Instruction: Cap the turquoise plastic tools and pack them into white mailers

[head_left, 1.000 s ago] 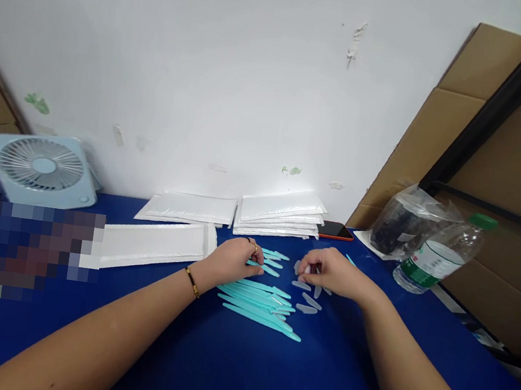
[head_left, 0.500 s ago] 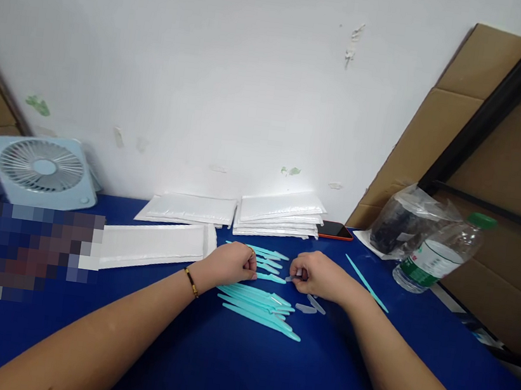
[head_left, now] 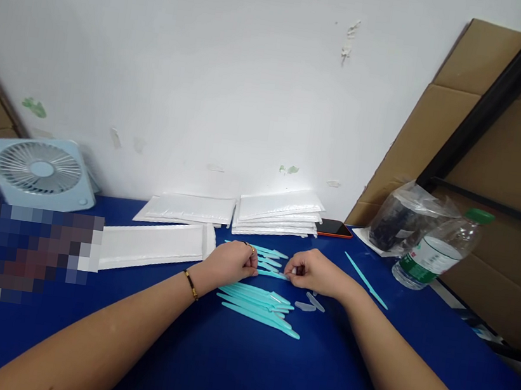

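Observation:
My left hand is closed on the handle end of a turquoise stick-shaped tool. At that tool's right tip, my right hand pinches a small clear cap, mostly hidden by the fingers. Several similar turquoise tools lie in a fanned pile below my left hand, and more lie just behind the held one. Loose clear caps rest on the blue table under my right hand. A single turquoise tool lies apart on the right.
White padded envelopes are stacked by the wall, with a phone beside them. A long white envelope lies at left, near a fan. On the right stand a bottle and a plastic-wrapped dark object.
My right hand has moved slightly left, bringing its fingers and the clear cap onto the tip of the held turquoise tool. My left hand has stayed nearly still.

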`<state>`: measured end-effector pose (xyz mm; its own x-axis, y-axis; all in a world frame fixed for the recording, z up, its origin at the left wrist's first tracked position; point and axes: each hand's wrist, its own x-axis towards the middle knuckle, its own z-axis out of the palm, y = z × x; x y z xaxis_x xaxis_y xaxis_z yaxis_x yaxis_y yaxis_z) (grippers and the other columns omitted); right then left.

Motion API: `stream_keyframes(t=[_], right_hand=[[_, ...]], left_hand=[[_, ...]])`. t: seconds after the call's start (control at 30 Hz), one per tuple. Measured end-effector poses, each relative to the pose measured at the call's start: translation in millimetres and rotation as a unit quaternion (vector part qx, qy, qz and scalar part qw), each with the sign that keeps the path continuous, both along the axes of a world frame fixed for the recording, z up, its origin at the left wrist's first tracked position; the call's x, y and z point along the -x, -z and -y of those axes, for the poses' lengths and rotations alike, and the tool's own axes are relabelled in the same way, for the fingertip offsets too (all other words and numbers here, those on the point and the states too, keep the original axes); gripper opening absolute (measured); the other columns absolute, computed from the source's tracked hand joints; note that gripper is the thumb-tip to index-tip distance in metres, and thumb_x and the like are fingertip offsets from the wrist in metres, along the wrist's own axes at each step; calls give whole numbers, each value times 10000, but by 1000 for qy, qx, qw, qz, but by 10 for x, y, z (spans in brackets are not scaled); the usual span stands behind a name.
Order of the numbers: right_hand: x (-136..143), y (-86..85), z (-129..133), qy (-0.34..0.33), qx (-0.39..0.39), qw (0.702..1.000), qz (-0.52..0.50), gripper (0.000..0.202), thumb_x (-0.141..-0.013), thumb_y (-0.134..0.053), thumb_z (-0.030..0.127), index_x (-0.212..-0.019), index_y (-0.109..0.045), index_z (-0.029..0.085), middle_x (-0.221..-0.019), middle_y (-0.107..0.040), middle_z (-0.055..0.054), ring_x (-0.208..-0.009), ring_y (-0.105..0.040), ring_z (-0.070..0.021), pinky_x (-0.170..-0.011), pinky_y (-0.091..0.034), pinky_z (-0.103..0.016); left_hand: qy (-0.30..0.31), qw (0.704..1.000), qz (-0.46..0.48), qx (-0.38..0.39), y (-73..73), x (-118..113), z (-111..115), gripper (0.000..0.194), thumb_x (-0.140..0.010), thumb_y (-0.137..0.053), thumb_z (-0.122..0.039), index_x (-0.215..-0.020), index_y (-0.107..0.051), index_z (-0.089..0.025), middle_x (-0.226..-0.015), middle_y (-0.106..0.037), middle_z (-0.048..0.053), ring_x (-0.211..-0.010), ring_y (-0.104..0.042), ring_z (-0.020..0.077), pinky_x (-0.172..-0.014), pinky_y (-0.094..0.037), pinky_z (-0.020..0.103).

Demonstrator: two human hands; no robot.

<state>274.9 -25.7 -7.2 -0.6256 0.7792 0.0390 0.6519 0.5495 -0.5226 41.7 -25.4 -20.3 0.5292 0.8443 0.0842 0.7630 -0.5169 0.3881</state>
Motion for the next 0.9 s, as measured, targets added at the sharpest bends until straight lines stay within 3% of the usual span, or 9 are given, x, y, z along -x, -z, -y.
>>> stream_keyframes(t=[0.13,0.27,0.33,0.4,0.5,0.67,0.9], right_hand=[[81,11,-12,2,-46,999,4,197,-732,-517,158,-805,-699,176,-774,-663,-26,-643,-573,-119,-573,-398,-202],[-51,-121,11,31,-57,998,-8,157,-761,-564,246,-830,-695,193,-791,-642,-32,-667,-570,-129,-598,-407,-221],[-162,-208,52,-3,-13,1000,0,162,-720,-629,311,-808,-696,193,-782,-630,-27,-661,-564,-128,-579,-404,-217],[-242,-257,93,-48,45,997,38,205,-644,-698,350,-776,-701,192,-743,-623,-14,-635,-558,-127,-539,-388,-207],[-258,-223,106,-61,78,990,100,201,-602,-725,345,-734,-705,195,-670,-620,5,-575,-538,-117,-491,-348,-201],[-157,-81,28,4,46,996,78,147,-692,-644,330,-701,-684,189,-642,-634,8,-560,-544,-112,-489,-339,-196],[-96,-37,11,28,14,998,51,133,-712,-620,311,-749,-686,202,-644,-643,14,-553,-554,-102,-495,-351,-185]], left_hand=[[9,998,-18,-51,33,-41,-5,76,-758,-589,-279,-746,-626,-213,-762,-632,-9,-698,-561,141,-587,-362,226],[-18,993,6,-115,-34,-31,10,188,-759,-596,-284,-930,-634,-216,-970,-621,26,-896,-555,180,-758,-399,255],[9,997,18,-72,-105,-5,33,199,-746,-607,-349,-896,-649,-226,-957,-622,15,-856,-563,166,-709,-411,236],[57,998,8,21,-163,21,56,196,-720,-622,-402,-812,-663,-234,-836,-636,-10,-726,-571,136,-584,-397,208],[74,992,-11,97,-174,35,62,168,-697,-636,-390,-744,-668,-233,-706,-637,-31,-608,-551,111,-477,-339,192],[14,998,-8,54,-69,25,0,142,-713,-614,-344,-710,-658,-209,-673,-643,-19,-595,-546,112,-472,-307,195],[8,999,-16,43,-43,44,-32,147,-714,-611,-353,-708,-655,-213,-673,-648,-18,-596,-548,118,-486,-311,196]])
